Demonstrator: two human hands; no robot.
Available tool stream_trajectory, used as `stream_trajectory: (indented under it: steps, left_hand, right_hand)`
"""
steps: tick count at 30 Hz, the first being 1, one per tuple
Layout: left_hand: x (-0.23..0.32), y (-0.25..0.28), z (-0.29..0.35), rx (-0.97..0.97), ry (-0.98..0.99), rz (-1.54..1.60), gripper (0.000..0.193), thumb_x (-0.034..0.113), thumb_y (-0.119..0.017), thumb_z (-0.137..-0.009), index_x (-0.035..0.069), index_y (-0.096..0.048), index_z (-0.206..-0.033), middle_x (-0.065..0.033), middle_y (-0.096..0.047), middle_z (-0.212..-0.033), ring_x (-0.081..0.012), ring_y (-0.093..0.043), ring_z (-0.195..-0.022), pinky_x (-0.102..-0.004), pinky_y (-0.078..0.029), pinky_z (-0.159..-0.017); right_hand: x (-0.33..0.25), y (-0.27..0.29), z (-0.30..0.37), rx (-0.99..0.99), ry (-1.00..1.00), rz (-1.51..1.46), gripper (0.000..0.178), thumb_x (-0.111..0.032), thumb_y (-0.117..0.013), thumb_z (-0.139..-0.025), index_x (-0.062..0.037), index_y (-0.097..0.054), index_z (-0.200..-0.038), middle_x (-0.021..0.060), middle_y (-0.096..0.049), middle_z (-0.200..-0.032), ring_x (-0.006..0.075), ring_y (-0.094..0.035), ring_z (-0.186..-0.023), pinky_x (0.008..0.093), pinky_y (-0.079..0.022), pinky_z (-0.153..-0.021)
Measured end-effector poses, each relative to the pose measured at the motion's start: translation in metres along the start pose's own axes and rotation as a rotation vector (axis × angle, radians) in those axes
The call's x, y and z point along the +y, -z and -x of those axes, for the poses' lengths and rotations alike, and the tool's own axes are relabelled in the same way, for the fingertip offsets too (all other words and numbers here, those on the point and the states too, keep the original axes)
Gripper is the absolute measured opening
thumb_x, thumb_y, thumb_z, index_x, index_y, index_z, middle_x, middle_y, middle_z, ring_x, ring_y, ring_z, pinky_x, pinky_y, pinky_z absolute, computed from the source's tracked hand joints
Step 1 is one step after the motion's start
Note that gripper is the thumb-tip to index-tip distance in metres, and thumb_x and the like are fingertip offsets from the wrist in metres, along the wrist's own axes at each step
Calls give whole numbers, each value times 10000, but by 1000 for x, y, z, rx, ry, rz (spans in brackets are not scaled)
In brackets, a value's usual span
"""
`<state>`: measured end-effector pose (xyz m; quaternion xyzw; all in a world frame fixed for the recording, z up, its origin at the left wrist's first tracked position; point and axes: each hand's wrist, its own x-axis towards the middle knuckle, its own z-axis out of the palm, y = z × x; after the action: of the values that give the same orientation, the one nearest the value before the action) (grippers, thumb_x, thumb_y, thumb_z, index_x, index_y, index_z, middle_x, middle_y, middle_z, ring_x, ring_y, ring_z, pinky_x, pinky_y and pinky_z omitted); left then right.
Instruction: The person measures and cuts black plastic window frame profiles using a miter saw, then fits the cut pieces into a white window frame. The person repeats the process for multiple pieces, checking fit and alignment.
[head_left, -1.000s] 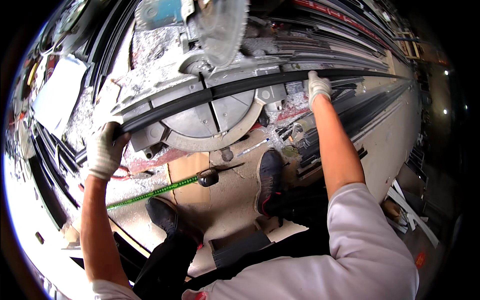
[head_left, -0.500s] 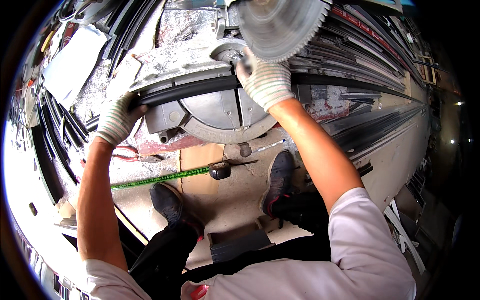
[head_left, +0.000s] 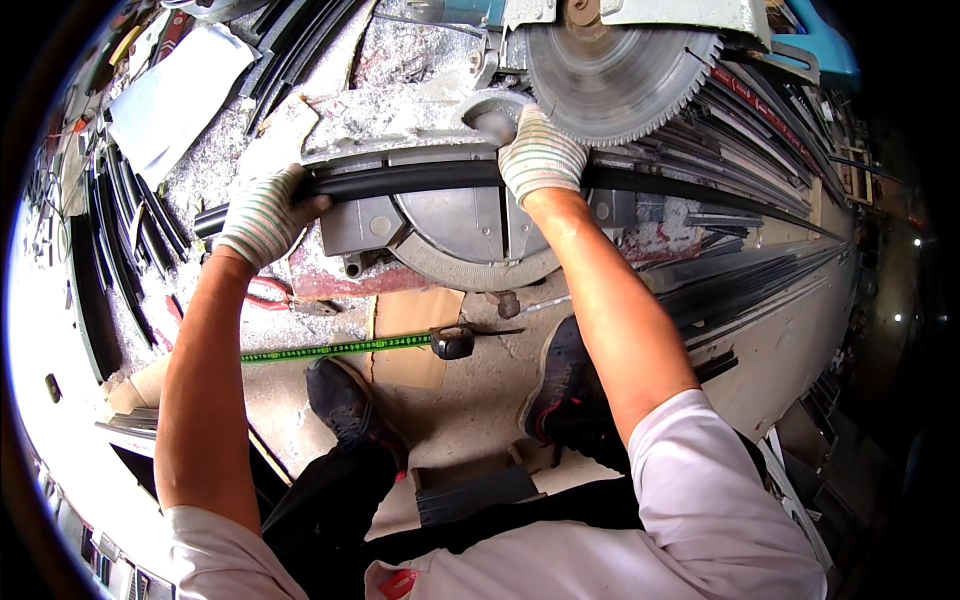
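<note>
A long black profile bar [head_left: 420,179] lies across the grey metal bed of a mitre saw [head_left: 450,215], along its fence. My left hand [head_left: 262,215], in a striped knit glove, is wrapped round the bar close to its left end, with the thumb toward me. My right hand [head_left: 543,155], gloved alike, lies over the bar just right of the bed's slot. Its fingertips reach the fence by the round opening, and its grip underneath is partly hidden. Above and right of that hand hangs the toothed round saw blade [head_left: 625,80], raised off the bar.
An extended green tape measure [head_left: 452,342] lies on the floor by my feet. Red-handled pliers [head_left: 285,297] rest near the saw. Black strips [head_left: 125,210] and a white sheet [head_left: 180,95] are at left, stacked long profiles [head_left: 740,255] at right. Pale shavings cover the bench.
The whole view has shifted, so saw, bar and hands appear farther right and more of the blade shows. Both hands stay on the bar at nearly the same places.
</note>
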<state>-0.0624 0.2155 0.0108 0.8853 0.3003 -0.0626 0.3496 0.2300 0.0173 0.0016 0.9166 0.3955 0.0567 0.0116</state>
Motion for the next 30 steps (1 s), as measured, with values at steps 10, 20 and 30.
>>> stream_trajectory:
  steps: [10, 20, 30]
  left_hand:
    - [5, 4, 1, -30, 18, -1, 340, 279, -738, -927, 1, -667, -1109, -245, -708, -966, -411, -683, -919, -443, -522, -859]
    - [-28, -17, -13, 17, -101, 96, 368, 280, -750, -910, -5, -678, -1132, -244, -716, -960, -379, -698, -902, -432, -539, -843]
    - [-11, -8, -6, -18, 8, 67, 335, 230, -778, -858, -2, -708, -1091, -235, -727, -954, -403, -701, -910, -434, -542, -845]
  right_hand:
    - [20, -11, 8, 204, -34, -239, 498, -470, -744, -862, -40, -706, -1110, 192, -729, -1076, 408, -660, -1057, 501, -490, -955]
    - [58, -7, -1, 337, 161, -345, 338, -362, -709, -901, -95, -718, -1107, 156, -732, -1110, 355, -712, -975, 432, -574, -857]
    - [168, 78, -53, 71, -315, -773, 351, -222, -722, -910, -26, -685, -1198, 188, -752, -1103, 293, -718, -1046, 394, -539, -927]
